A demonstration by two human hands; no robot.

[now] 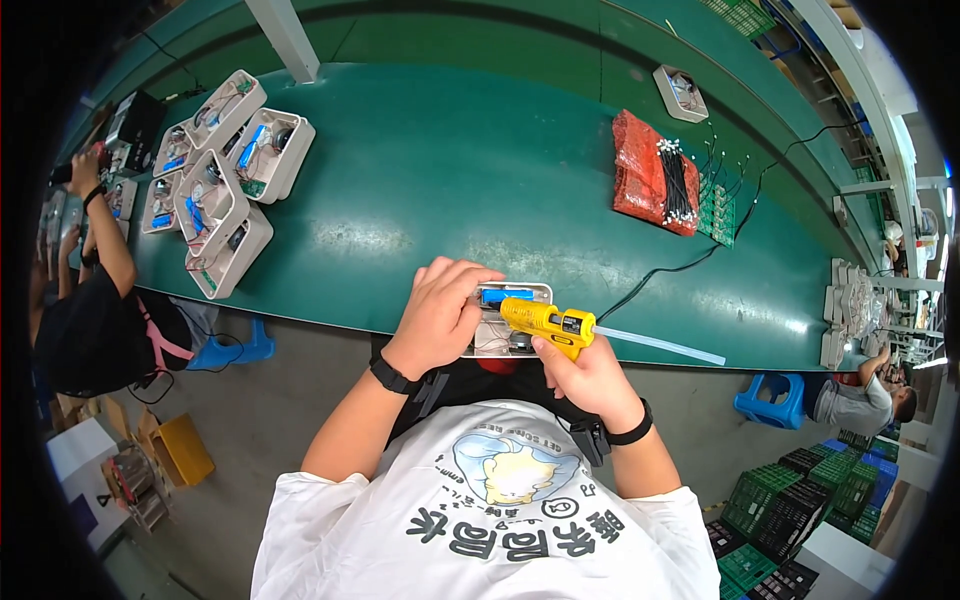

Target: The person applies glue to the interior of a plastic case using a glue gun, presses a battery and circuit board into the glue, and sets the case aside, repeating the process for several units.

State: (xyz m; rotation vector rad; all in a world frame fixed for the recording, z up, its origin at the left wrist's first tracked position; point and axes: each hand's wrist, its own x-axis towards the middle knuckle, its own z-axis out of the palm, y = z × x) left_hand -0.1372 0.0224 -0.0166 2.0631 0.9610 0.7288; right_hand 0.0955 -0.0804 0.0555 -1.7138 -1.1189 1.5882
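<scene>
My right hand (583, 378) is closed round the handle of a yellow hot glue gun (545, 320), with a long translucent glue stick (660, 345) poking out of its back. The gun's nozzle end is over an open off-white plastic housing (491, 350) at the table's near edge. Inside that housing I see a blue cylindrical battery (507, 297), thin wires and a dark round part partly covered by the gun. Gripping the housing's left side is my left hand (438, 312), its fingers bent over the rim toward the battery.
Several similar filled housings (211, 205) are stacked at the left; one more housing (682, 93) lies far right. Nearby are a red bag (640, 170), black cables (677, 185) and green circuit boards (717, 212). A black cord (650, 280) crosses the table. Co-workers sit at both sides.
</scene>
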